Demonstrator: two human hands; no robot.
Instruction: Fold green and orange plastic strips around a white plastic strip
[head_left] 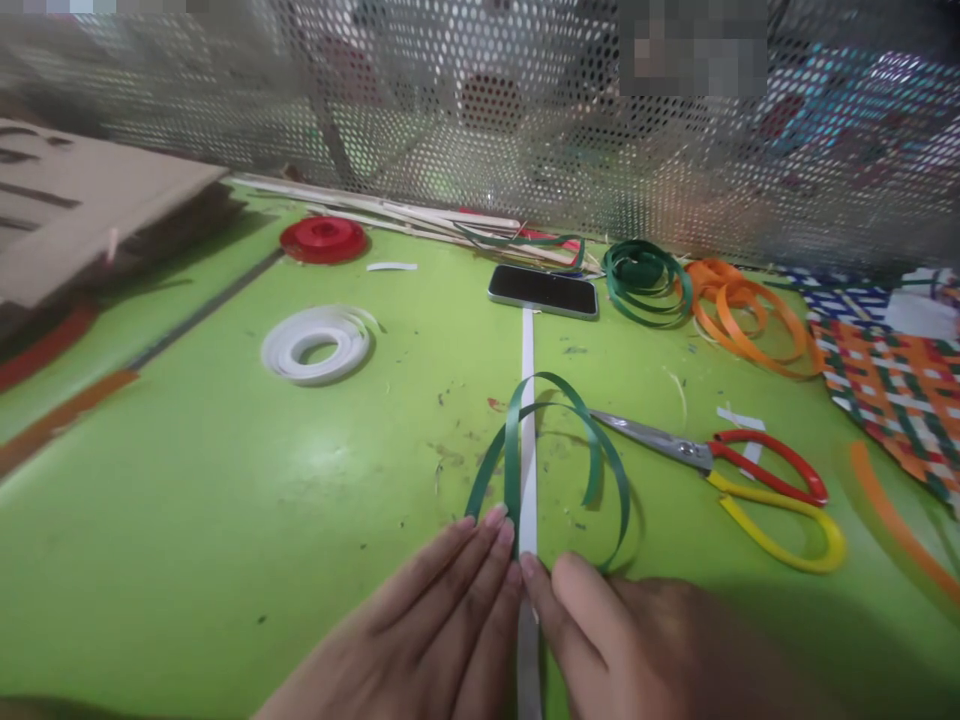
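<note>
A long white flat strip (528, 440) runs lengthwise over the green table, its far end at the phone. Beside and over it stands a looped dark green strip (512, 450), curling up in front of my hands. My left hand (439, 620) lies flat with its fingers stretched out, fingertips pressing on the green strip left of the white one. My right hand (630, 635) is closed, its index fingertip at the white strip's right edge; one end of the green loop runs down into it. What sits under the fingertips is hidden.
Scissors (686, 450) with red and yellow handles lie right. A phone (544, 290), white roll (319, 345), red roll (324, 240), green coil (646, 280) and orange coil (750, 305) lie farther back. Woven work (900, 390) is far right, cardboard (97, 200) left, perforated metal (480, 110) behind.
</note>
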